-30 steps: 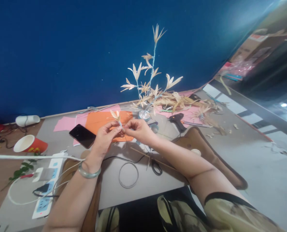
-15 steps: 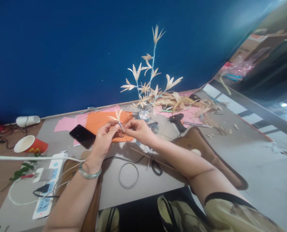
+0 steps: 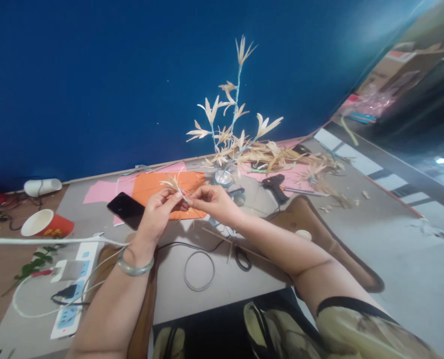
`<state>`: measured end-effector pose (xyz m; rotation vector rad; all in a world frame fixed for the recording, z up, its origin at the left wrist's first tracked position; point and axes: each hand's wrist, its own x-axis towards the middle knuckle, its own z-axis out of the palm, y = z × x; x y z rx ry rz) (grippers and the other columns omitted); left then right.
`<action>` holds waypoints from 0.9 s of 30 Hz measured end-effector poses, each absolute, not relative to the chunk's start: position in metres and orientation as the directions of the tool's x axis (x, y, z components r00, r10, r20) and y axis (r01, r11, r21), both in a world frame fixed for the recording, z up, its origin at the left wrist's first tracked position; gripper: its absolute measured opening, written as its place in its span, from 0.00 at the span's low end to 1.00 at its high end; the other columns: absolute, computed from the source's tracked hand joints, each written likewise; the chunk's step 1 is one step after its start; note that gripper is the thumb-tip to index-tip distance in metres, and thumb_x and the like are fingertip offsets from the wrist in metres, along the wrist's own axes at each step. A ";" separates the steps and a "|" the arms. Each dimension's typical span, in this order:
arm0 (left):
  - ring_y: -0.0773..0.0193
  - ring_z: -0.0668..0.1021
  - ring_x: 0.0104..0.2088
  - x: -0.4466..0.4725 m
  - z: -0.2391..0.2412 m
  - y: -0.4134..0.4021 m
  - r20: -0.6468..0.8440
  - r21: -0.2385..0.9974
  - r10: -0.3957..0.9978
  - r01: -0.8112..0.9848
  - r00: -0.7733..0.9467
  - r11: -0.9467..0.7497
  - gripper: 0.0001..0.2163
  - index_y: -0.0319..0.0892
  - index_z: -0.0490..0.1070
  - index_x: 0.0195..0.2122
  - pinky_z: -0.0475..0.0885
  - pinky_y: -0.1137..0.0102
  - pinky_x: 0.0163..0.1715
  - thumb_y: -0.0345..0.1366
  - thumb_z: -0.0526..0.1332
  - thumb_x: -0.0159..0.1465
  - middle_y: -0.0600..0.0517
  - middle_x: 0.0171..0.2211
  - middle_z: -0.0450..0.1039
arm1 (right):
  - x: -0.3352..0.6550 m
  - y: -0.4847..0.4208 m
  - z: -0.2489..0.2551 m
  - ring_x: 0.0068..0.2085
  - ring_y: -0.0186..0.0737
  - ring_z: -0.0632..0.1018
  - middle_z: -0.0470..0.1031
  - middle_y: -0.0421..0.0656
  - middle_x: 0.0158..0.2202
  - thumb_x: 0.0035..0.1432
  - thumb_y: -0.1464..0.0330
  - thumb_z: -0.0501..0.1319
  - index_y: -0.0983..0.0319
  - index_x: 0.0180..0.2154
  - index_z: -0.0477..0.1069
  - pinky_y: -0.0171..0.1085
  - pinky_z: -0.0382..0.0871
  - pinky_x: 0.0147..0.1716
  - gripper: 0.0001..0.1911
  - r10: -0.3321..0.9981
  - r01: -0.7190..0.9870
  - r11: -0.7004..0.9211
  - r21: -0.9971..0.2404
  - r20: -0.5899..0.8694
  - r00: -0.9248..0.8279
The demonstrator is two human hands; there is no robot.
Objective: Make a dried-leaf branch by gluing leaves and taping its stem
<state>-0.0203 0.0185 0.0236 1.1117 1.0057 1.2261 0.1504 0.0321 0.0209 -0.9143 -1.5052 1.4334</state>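
Note:
A small flower of pale dried husk petals [image 3: 172,183] is held between my two hands above an orange sheet. My left hand [image 3: 159,208] pinches it just below the petals, with thumb and forefinger closed. On its light-blue wrapped stem, my right hand [image 3: 215,202] is closed in a pinch at the lower end. Behind them a taller branch of similar husk flowers [image 3: 234,117] stands upright, its stems wrapped in light blue, near a roll of clear tape [image 3: 223,178].
A black phone [image 3: 126,209] lies left of my hands. Further left are a red paper cup [image 3: 59,223] on its side and a power strip [image 3: 70,304]. A black glue gun [image 3: 276,187], dried husks [image 3: 278,154] and scissors [image 3: 243,259] lie to the right. A blue wall rises behind.
The small flower has tipped and turned to the left between my fingers. My left hand has shifted slightly left; my right hand has barely moved.

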 end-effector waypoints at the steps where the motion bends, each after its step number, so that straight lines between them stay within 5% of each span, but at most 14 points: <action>1: 0.65 0.78 0.25 -0.021 0.024 0.019 0.000 0.982 0.994 -0.189 0.105 0.020 0.11 0.37 0.73 0.30 0.75 0.69 0.32 0.41 0.68 0.55 0.51 0.24 0.76 | 0.151 0.032 0.022 0.33 0.37 0.77 0.79 0.45 0.29 0.47 0.57 0.69 0.65 0.28 0.74 0.37 0.71 0.35 0.17 0.915 -0.061 0.059 -0.996 0.079 -0.395; 8: 0.63 0.79 0.27 -0.020 0.025 0.017 -0.003 0.976 0.988 -0.216 0.158 0.037 0.12 0.38 0.75 0.32 0.76 0.67 0.33 0.42 0.69 0.54 0.49 0.27 0.77 | 0.150 0.030 0.023 0.32 0.36 0.77 0.79 0.43 0.28 0.46 0.59 0.70 0.65 0.27 0.73 0.38 0.71 0.37 0.15 0.916 -0.103 0.012 -0.995 0.052 -0.398; 19: 0.67 0.77 0.22 -0.010 0.021 0.016 -0.041 0.966 0.999 -0.257 -0.028 0.033 0.14 0.38 0.73 0.27 0.76 0.70 0.29 0.43 0.71 0.50 0.53 0.20 0.74 | 0.146 0.022 0.021 0.29 0.35 0.75 0.76 0.42 0.27 0.50 0.65 0.65 0.64 0.26 0.71 0.36 0.69 0.33 0.09 0.953 0.058 0.225 -0.973 0.207 -0.222; 27: 0.66 0.78 0.26 -0.019 0.025 0.019 -0.085 0.956 0.995 -0.277 0.045 0.094 0.13 0.36 0.77 0.30 0.75 0.70 0.33 0.41 0.72 0.50 0.50 0.25 0.77 | 0.151 0.025 0.028 0.27 0.32 0.72 0.75 0.42 0.26 0.49 0.62 0.67 0.64 0.26 0.71 0.34 0.66 0.28 0.12 0.950 0.033 0.157 -0.987 0.142 -0.278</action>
